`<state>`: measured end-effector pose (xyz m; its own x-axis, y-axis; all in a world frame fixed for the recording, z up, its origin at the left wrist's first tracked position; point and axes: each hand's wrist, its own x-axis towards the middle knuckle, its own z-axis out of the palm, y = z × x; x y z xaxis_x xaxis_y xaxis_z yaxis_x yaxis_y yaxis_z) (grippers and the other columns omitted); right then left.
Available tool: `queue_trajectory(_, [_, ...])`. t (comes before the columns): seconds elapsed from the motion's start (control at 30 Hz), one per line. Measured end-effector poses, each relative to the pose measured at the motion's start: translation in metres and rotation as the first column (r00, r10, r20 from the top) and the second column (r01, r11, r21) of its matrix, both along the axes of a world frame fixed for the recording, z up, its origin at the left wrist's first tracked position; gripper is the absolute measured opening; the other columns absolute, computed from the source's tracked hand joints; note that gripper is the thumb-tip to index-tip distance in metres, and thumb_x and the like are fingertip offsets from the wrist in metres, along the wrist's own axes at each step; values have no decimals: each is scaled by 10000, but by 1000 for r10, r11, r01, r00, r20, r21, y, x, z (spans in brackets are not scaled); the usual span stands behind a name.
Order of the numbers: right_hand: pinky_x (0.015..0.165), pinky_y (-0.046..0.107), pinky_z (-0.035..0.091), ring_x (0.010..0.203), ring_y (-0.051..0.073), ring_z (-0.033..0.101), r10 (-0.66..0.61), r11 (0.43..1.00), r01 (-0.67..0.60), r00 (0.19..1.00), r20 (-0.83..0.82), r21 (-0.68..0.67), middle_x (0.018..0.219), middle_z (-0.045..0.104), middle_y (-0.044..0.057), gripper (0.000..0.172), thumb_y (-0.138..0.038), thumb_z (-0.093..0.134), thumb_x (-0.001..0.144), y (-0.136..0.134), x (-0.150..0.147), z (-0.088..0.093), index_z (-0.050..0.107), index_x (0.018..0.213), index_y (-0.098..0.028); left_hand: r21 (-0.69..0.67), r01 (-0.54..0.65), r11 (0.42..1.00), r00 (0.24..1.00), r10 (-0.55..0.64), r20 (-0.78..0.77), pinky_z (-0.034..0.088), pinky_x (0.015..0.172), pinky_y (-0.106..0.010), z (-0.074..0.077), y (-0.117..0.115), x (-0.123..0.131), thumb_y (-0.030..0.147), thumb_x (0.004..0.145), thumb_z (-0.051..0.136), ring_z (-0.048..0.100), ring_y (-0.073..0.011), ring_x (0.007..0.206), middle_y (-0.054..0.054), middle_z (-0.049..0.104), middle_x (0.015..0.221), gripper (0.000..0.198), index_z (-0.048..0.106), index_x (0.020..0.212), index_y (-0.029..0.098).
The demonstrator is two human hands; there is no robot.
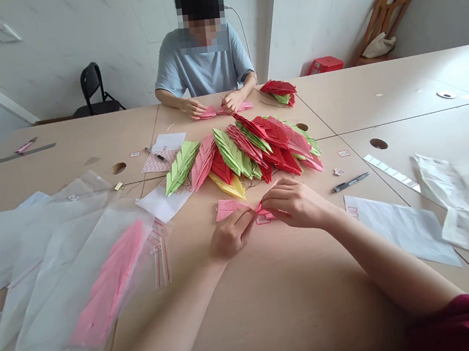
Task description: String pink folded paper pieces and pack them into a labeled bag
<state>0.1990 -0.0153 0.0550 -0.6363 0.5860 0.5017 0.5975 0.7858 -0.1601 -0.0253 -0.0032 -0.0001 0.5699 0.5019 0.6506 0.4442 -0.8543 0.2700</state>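
Observation:
My left hand point(229, 236) and my right hand point(294, 203) meet over the table and pinch a small pink folded paper piece point(230, 207) between them. Both hands have their fingers closed on the paper. Just beyond lies a fanned pile of folded paper pieces point(244, 155) in green, pink, red and yellow.
Across the table a person in a grey shirt folds pink paper point(211, 111), with a small red and green stack point(280, 90) beside them. Clear plastic bags holding pink sheets point(105, 284) lie at my left. White sheets point(408, 229), a pen point(350, 182) and crumpled plastic point(463, 196) lie at my right.

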Motion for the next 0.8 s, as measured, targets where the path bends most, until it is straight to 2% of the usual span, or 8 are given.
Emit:
queue_trajectory(0.2, [791,336,446,833,172,630,-48,999,48,998,31,2,909,700,43,183,-155,461,927,5,20,11,637,913,-202,-16,-38,999,999,38,4,447,971,-293,5,0,0,175,899,555,683,-134,886,-18,717,963,143,639,1011,206])
queue_trajectory(0.43, [785,351,464,785,165,630,-212,973,202,974,82,114,994,695,48,201,-98,452,902,14,53,16,623,927,-199,-89,5,996,997,2,80,508,834,-248,6,4,-1,150,894,547,655,-132,889,-31,686,903,98,616,950,191])
queue_trajectory(0.57, [743,354,484,781,174,635,-311,940,318,948,-71,121,940,692,38,157,-139,499,901,13,69,23,624,948,-222,-135,-4,991,984,27,175,513,811,-247,4,8,-3,131,864,579,644,-135,870,-31,669,864,61,596,896,180])
queue_trajectory(0.67, [750,342,502,841,178,644,-272,960,278,952,-142,22,937,693,33,148,-157,522,904,9,65,28,632,965,-234,-142,-22,990,983,48,178,516,784,-242,3,9,-2,132,854,591,644,-135,853,-29,671,863,78,592,917,177])
queue_trajectory(0.8, [762,326,515,879,174,645,-170,981,158,979,-112,-114,995,697,34,150,-196,539,912,3,50,29,639,1017,-236,-131,-31,991,985,53,165,525,787,-250,2,9,-2,147,862,579,652,-141,867,-38,681,906,122,593,979,182])
